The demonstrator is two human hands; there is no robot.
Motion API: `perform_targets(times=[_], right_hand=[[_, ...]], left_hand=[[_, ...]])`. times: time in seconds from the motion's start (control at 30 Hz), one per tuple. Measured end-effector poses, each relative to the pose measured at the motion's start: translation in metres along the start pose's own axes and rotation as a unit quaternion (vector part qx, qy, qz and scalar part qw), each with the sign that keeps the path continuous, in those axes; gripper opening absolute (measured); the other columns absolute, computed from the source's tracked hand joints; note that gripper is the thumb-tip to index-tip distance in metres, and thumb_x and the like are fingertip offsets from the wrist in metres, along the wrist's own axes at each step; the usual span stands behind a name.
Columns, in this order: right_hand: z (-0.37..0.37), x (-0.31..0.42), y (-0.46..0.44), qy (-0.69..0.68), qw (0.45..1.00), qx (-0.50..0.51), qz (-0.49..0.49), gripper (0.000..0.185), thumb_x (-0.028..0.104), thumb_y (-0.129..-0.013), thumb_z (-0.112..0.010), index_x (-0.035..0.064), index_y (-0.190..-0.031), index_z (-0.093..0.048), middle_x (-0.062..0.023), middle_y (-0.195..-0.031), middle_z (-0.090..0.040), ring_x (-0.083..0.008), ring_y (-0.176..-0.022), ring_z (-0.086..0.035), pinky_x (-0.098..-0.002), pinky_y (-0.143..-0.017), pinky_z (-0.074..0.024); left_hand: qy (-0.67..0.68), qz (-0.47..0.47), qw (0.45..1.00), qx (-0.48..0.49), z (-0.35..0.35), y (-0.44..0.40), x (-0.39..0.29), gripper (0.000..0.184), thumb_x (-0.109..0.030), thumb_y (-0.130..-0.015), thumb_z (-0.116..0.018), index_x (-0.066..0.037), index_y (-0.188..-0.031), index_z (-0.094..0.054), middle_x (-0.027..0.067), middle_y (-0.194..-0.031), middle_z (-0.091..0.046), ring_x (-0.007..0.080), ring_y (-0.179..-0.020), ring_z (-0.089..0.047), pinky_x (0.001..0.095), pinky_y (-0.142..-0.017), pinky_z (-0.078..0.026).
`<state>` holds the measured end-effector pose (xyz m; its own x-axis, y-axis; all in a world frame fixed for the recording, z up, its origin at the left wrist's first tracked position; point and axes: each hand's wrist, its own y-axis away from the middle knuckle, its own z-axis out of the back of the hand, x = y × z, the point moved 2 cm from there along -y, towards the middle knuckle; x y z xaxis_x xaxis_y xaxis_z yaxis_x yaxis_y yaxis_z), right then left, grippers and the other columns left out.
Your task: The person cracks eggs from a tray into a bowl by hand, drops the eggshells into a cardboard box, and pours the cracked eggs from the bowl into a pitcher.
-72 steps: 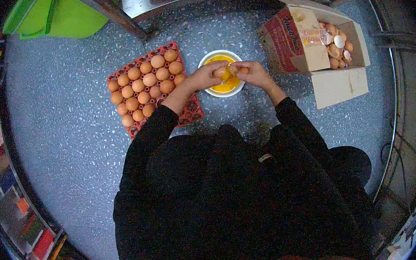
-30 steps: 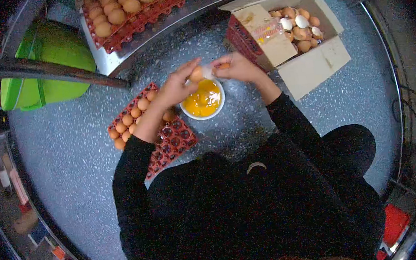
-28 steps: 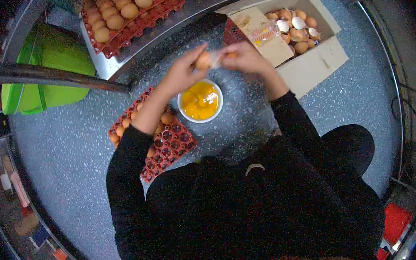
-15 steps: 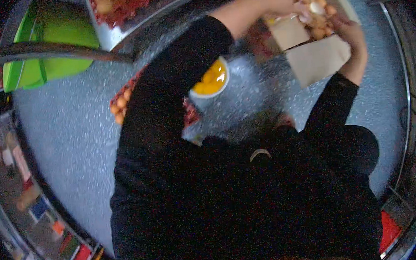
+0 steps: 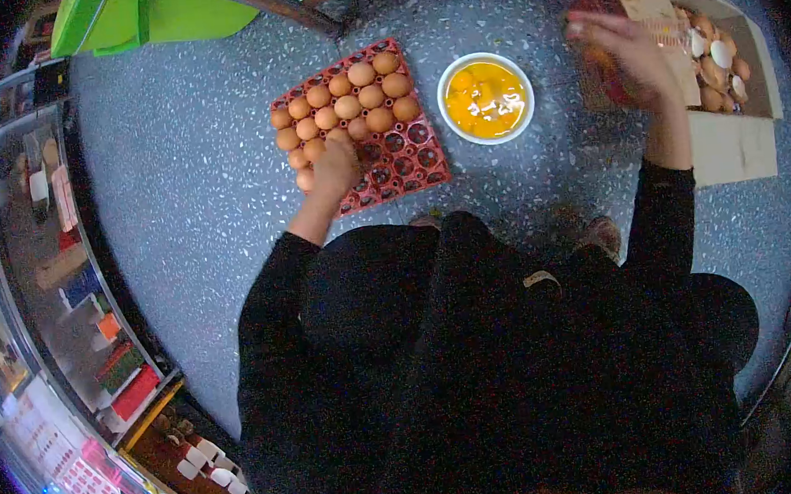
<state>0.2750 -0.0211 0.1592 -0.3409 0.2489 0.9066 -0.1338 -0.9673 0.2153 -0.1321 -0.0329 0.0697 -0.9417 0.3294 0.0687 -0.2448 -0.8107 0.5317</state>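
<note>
On the speckled floor lies a red egg tray with brown eggs in its upper and left cells; its lower right cells are bare. My left hand reaches down onto the tray's lower part, its fingers on an egg that they largely hide. Right of the tray, a white bowl holds several yolks and clear egg white. My right hand, blurred, is in the air between the bowl and the cardboard box, fingers stretched out. Brown and white eggshells fill the box.
A green bin stands at the upper left beside a dark table leg. Shelves with assorted goods run along the left side. My knees and dark clothing take up the lower middle. A foot shows right of centre.
Both hands have left the eggshell box. My left hand has moved left to the egg tray, and my right hand has pulled back from the shells. The view has shifted left.
</note>
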Motion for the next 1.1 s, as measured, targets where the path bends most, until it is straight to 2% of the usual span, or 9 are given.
perform_targets(times=[0.07,0.17,0.37,0.53,0.63,0.77,0.97,1.03,1.1], right_hand=[[-0.021,-0.015,-0.006,0.013,0.992,0.093,-0.087,0.034,0.024,-0.076,-0.057,0.0018,-0.102,-0.056,-0.0056,-0.094,-0.059,-0.011,-0.086,-0.054,-0.0215,-0.076,-0.0412],[-0.048,-0.038,-0.011,-0.002,0.986,0.134,-0.1,0.034,0.022,-0.076,-0.057,0.0005,-0.102,-0.056,-0.0056,-0.091,-0.06,-0.0113,-0.083,-0.055,-0.0219,-0.073,-0.0428],[-0.084,-0.068,-0.007,-0.084,0.964,0.166,-0.19,0.035,0.022,-0.076,-0.057,-0.0002,-0.103,-0.055,-0.0065,-0.09,-0.06,-0.0113,-0.078,-0.057,-0.0199,-0.068,-0.0442],[-0.102,-0.077,0.004,-0.139,0.953,0.15,-0.222,0.032,0.032,-0.078,-0.057,0.0034,-0.094,-0.058,-0.0031,-0.083,-0.059,-0.0085,-0.073,-0.054,-0.0188,-0.064,-0.0433],[-0.108,-0.085,0.009,-0.196,0.948,0.145,-0.207,0.032,0.032,-0.078,-0.056,0.004,-0.093,-0.058,-0.0026,-0.084,-0.058,-0.0082,-0.075,-0.054,-0.0186,-0.066,-0.0427],[-0.111,-0.104,0.01,-0.225,0.938,0.154,-0.213,0.036,0.031,-0.076,-0.058,0.0011,-0.096,-0.056,-0.0069,-0.093,-0.059,-0.0131,-0.084,-0.055,-0.0227,-0.075,-0.0428],[-0.116,-0.104,0.016,-0.299,0.918,0.16,-0.205,0.031,0.022,-0.077,-0.057,0.0022,-0.101,-0.051,-0.0066,-0.093,-0.056,-0.0127,-0.083,-0.054,-0.0232,-0.072,-0.0434],[-0.128,-0.098,0.019,-0.288,0.922,0.17,-0.195,0.027,0.018,-0.079,-0.055,0.0043,-0.101,-0.049,-0.006,-0.095,-0.055,-0.0119,-0.084,-0.052,-0.0225,-0.07,-0.0431],[-0.143,-0.096,0.019,-0.195,0.972,0.072,-0.107,0.034,0.018,-0.076,-0.058,0.0018,-0.103,-0.046,-0.0074,-0.095,-0.053,-0.0164,-0.083,-0.053,-0.0282,-0.076,-0.0436]], left_hand=[[0.023,0.101,0.995,0.004,-0.03,-0.002,0.008,0.037,-0.021,-0.072,-0.055,0.0,-0.098,-0.038,0.0217,-0.094,-0.047,0.0351,-0.079,-0.056,0.0393,-0.063,-0.049],[0.083,0.12,0.988,-0.059,-0.05,-0.004,0.011,0.034,-0.018,-0.073,-0.052,0.0,-0.098,-0.038,0.021,-0.096,-0.047,0.0353,-0.077,-0.056,0.0394,-0.062,-0.049],[0.102,0.126,0.984,-0.07,-0.041,-0.001,0.009,0.034,-0.02,-0.073,-0.053,0.001,-0.094,-0.038,0.0197,-0.093,-0.048,0.0335,-0.075,-0.056,0.0394,-0.061,-0.049],[0.107,0.089,0.983,-0.118,-0.051,-0.004,0.022,0.04,-0.022,-0.066,-0.062,-0.001,-0.092,-0.04,0.0187,-0.091,-0.048,0.0334,-0.073,-0.056,0.0387,-0.058,-0.048],[0.104,0.119,0.984,-0.08,-0.05,-0.004,0.021,0.042,-0.022,-0.064,-0.064,-0.001,-0.091,-0.04,0.0188,-0.092,-0.048,0.0337,-0.076,-0.055,0.0392,-0.061,-0.047],[0.12,0.108,0.98,-0.116,-0.041,0.009,0.016,0.05,-0.026,-0.06,-0.066,-0.004,-0.097,-0.042,0.0183,-0.095,-0.048,0.0341,-0.085,-0.053,0.0409,-0.068,-0.045],[0.209,0.107,0.96,-0.15,-0.02,0.011,0.013,0.046,-0.029,-0.065,-0.058,-0.008,-0.104,-0.049,0.017,-0.098,-0.049,0.0317,-0.089,-0.052,0.0376,-0.074,-0.044],[0.524,-0.053,0.842,-0.119,-0.013,-0.005,-0.004,0.04,-0.027,-0.07,-0.052,-0.006,-0.104,-0.05,0.0124,-0.097,-0.05,0.025,-0.089,-0.051,0.0347,-0.075,-0.044],[0.65,-0.19,0.733,-0.061,-0.006,-0.026,-0.035,0.033,-0.021,-0.075,-0.045,-0.005,-0.104,-0.047,0.0083,-0.096,-0.05,0.0193,-0.089,-0.049,0.0315,-0.072,-0.045]])
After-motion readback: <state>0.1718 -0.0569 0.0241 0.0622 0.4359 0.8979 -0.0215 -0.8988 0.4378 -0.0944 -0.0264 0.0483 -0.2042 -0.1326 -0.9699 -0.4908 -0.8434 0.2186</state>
